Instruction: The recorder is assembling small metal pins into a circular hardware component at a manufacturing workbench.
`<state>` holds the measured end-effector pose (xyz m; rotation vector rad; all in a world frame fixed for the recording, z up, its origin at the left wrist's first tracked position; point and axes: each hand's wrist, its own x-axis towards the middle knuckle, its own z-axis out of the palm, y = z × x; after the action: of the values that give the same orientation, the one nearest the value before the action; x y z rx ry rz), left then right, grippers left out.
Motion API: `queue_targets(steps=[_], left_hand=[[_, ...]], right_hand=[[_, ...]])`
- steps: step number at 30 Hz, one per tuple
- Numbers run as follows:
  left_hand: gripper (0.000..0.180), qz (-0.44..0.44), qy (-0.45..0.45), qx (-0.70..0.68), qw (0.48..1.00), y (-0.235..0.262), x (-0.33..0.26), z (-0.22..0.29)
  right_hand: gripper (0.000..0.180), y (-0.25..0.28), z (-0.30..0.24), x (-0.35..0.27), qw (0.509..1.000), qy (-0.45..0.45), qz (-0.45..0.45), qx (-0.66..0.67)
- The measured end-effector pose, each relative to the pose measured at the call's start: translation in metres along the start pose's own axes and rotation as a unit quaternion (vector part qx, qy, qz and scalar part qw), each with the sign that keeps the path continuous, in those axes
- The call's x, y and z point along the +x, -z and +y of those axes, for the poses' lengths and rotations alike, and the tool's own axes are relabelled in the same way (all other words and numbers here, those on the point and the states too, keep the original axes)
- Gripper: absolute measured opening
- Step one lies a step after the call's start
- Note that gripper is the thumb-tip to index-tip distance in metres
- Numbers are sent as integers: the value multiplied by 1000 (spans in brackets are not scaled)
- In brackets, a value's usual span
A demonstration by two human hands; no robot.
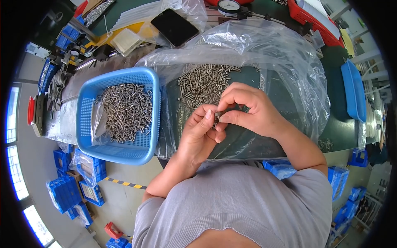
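Both hands meet above a clear plastic bag [289, 78] strewn with metal pins [202, 84]. The left hand [198, 134] and right hand [248, 109] pinch 1 small pin [218, 113] between their fingertips. A blue basket [89, 103] of pins sits just left.

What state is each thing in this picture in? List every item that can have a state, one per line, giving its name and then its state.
Left hand: fingers pinched on a small metal pin.
Right hand: fingers pinched on the same pin.
Blue basket: partly filled with metal pins.
Clear plastic bag: open, spread over the table.
Loose pin pile: heaped on the bag.
Phone: screen dark, lying flat.
Dial gauge: reading too small to tell.
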<state>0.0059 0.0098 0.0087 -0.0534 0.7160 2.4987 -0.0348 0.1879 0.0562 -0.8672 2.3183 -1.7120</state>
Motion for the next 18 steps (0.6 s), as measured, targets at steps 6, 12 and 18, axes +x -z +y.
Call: queue_targets(steps=[6, 12, 18], left_hand=[[23, -48, -69, -87, 993, 6, -2, 1], [22, -54, -74, -91, 992, 4, 0, 1], [22, -51, -72, -96, 991, 6, -1, 2]], right_hand=[[13, 9, 20, 4, 995, -12, 26, -94], [20, 0, 27, 3, 958, 72, 1, -278], [20, 5, 29, 2, 944, 84, -23, -317]])
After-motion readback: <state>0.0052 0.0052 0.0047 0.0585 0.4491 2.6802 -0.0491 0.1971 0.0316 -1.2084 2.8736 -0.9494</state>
